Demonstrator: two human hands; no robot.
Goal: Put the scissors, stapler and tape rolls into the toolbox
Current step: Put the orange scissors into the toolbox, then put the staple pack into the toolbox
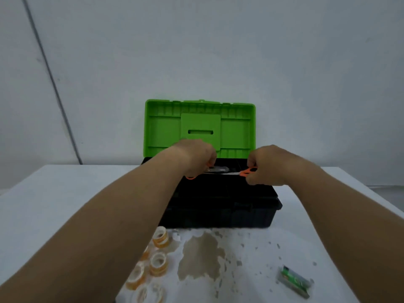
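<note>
Two bare hands hover over one open toolbox (220, 212), its green lid (200, 127) upright. The left hand (194, 157) and right hand (265, 166) each close around orange-handled scissors (247, 171), two pairs it seems, above the black tray. Five tape rolls (158, 262) and one small green stapler (295, 282) lie on the stained white table (65, 193).

- A plain pale grey wall (218, 51) fills the view from nine to three o'clock.
- A dark thin line (52, 84) slants down the wall at ten o'clock.
- A white table (65, 193) with a brownish stain (201, 256) at six o'clock spans the lower half.
- Light is even and dim.
</note>
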